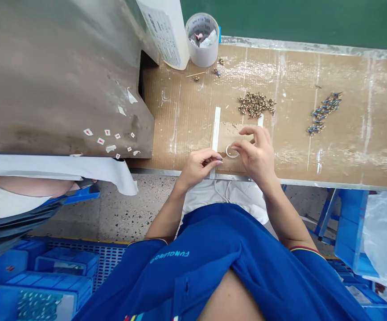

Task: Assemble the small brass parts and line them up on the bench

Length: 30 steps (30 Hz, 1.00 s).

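My left hand (202, 166) is closed in a pinch near the table's front edge. A tiny dark piece shows at its fingertips, too small to name. To its right, my right hand (258, 154) hovers with thumb and forefinger apart. Its thumb tip is over the edge of a white ring (232, 152); whether they touch, I cannot tell. The ring lies on a brown board patch between two white strips, the left strip (216, 129) being the longer visible one. Beyond my hands sits a heap of small brassy metal parts (255, 105).
Blue-and-brass parts (324, 112) lie in a group to the right. A tape-roll cup (203, 42) with scraps and a white bottle (168, 33) stand at the back. A metal housing (80, 89) borders the left. Blue bins (43, 294) sit below; another person's arm shows at left.
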Tool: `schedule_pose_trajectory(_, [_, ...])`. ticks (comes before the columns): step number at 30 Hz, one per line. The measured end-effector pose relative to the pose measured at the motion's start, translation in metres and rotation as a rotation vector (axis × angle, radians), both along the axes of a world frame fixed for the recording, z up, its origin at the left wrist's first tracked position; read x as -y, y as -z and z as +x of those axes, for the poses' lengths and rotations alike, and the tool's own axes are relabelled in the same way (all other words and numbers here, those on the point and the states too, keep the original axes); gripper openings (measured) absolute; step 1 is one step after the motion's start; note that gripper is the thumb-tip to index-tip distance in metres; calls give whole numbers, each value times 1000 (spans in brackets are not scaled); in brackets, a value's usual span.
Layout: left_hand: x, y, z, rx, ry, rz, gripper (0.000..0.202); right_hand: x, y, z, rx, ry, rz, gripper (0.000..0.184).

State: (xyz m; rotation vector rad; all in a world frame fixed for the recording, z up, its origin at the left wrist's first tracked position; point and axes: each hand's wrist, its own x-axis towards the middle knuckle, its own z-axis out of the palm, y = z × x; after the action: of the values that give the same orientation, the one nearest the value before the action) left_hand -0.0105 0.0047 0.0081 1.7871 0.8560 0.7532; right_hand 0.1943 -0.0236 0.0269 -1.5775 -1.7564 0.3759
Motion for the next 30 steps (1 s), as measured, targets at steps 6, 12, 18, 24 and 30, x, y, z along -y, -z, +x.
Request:
schedule_pose_trajectory(6, [4,2,3,-17,-2,159,17,4,1,6,-8,-139,-4,18])
schedule_pose_trajectory(12, [5,6,2,-7,-15,183,17,7,4,7,85,-45,80,19])
schedule_pose_trajectory(18, [4,6,3,-15,-14,197,18,5,1,9,3,-150,16,16])
schedule_pose_trajectory(24, [3,7,1,-12,31,198,19,12,-13,11,-218,8,19,18])
schedule_pose_trajectory(30, [2,8,-1,-4,52,102,19,29,-15,-1,-449,63,-39,17])
